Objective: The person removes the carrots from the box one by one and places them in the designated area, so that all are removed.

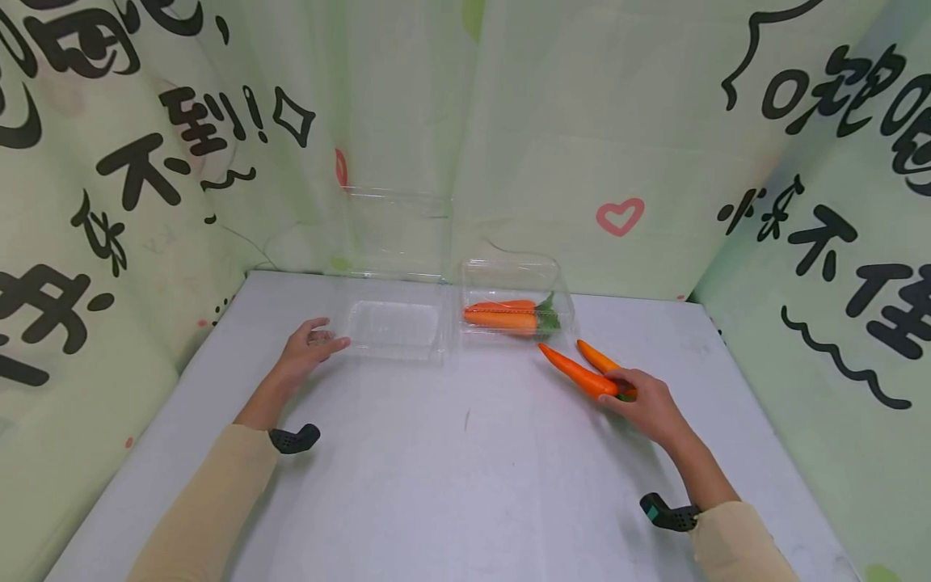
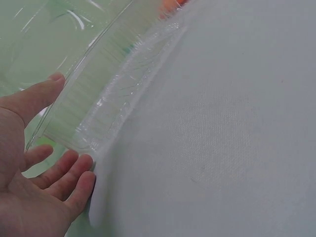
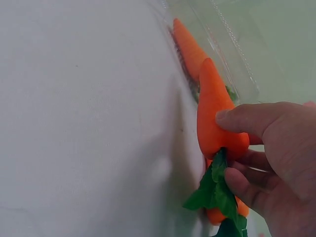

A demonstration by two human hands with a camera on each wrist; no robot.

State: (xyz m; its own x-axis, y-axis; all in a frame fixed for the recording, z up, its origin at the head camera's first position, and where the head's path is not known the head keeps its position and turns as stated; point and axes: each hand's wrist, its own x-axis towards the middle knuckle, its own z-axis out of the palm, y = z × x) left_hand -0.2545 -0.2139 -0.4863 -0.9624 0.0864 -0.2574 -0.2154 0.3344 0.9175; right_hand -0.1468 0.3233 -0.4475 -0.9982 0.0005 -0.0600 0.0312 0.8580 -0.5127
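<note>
My right hand (image 1: pixel 645 406) pinches an orange carrot (image 1: pixel 578 372) with green leaves between thumb and fingers. A second carrot (image 1: pixel 598 356) lies beside it, partly under my fingers. In the right wrist view the held carrot (image 3: pixel 213 111) points up and its leaves hang over the other one. Two carrots (image 1: pixel 502 317) lie in the right clear plastic box (image 1: pixel 476 333). At the left clear box (image 1: pixel 393 330), whose lid (image 1: pixel 398 234) stands raised, my left hand (image 1: pixel 309 352) is at the left side, fingers spread; the left wrist view shows the thumb at the box's rim (image 2: pixel 89 51).
The white table (image 1: pixel 451 485) meets a pale green curtain (image 1: pixel 538 162) with dark lettering and a red heart at the back and sides. Both boxes stand at the table's back edge, side by side.
</note>
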